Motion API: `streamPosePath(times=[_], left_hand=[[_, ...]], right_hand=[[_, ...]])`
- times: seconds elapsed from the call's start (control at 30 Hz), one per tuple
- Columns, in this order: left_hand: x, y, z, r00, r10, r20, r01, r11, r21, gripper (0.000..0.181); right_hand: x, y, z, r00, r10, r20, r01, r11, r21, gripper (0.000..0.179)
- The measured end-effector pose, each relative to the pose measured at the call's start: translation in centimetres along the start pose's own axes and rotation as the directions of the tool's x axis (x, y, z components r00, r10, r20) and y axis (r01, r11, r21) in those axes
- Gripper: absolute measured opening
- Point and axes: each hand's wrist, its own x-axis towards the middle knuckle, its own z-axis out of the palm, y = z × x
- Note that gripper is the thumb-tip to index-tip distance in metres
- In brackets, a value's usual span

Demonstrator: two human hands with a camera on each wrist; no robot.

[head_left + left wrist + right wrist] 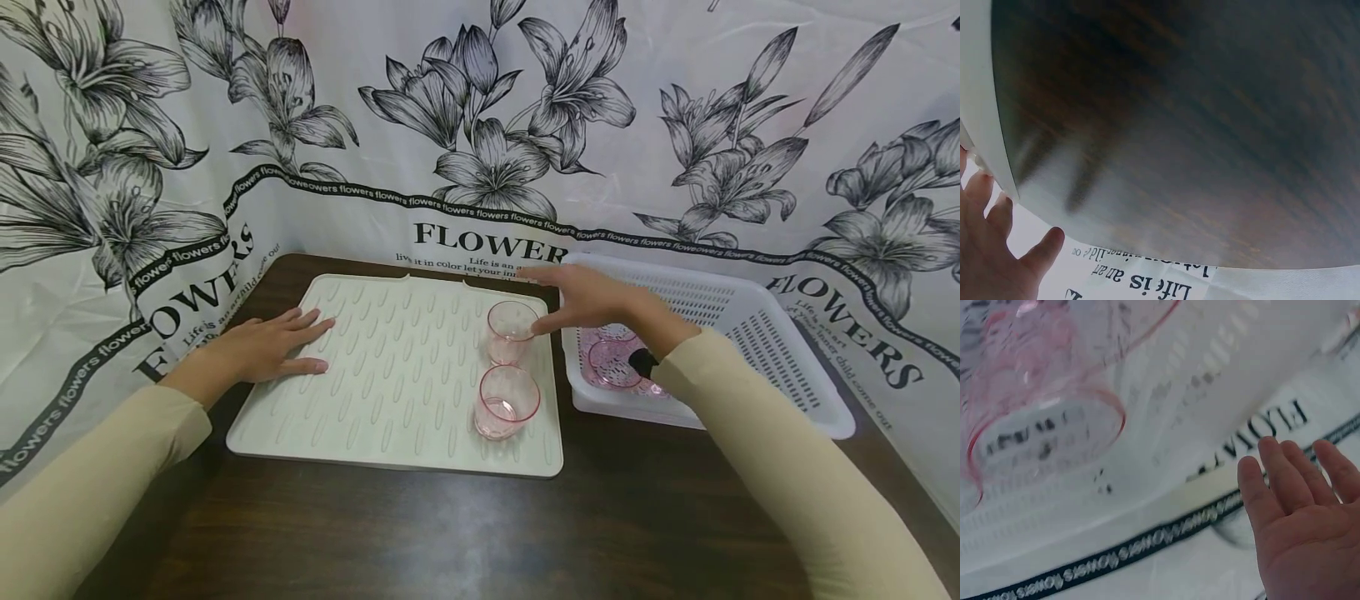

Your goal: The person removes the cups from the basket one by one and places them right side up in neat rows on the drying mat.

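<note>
My left hand (262,346) rests on the left part of a white ribbed drying mat (390,367), its fingers spread. In the left wrist view the same hand (1007,250) shows at the lower left. Two clear pink-rimmed glasses stand on the right side of the mat: a near glass (507,404) and a far glass (512,337). Beside the far glass is my right hand (588,298), fingers extended and thumb close to the rim; whether it touches cannot be told. The right wrist view shows the right hand (1310,519) with straight fingers, holding nothing.
A white slotted plastic basket (742,312) stands right of the mat, with pink glasses (615,362) in its left end. A floral sheet (495,108) hangs behind the dark wooden table (420,533).
</note>
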Motion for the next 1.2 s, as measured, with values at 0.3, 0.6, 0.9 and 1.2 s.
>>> streamPosePath(times=[0.3,0.6,0.9,1.2], left_hand=[[0.0,-0.2,0.1,1.0,0.029,-0.013,-0.029,1.0,0.002,0.086],[0.0,-0.3,0.2,0.999,0.029,-0.016,-0.029,1.0,0.009,0.087],[0.0,-0.3,0.1,1.0,0.027,-0.013,-0.027,1.0,0.001,0.087],[-0.2,0.0,0.0,1.0,0.02,-0.018,-0.02,1.0,-0.005,0.087]], right_hand=[[-4.2,3.1,-3.5,0.992,0.069,-0.105,-0.062,0.995,0.073,0.086],[-8.3,7.0,-3.8,0.98,0.162,-0.117,-0.152,0.984,0.091,0.086],[-10.6,10.4,-2.8,0.976,0.191,-0.103,-0.181,0.978,0.099,0.08],[-11.8,12.5,-2.1,0.974,0.227,0.003,-0.226,0.967,0.117,0.084]])
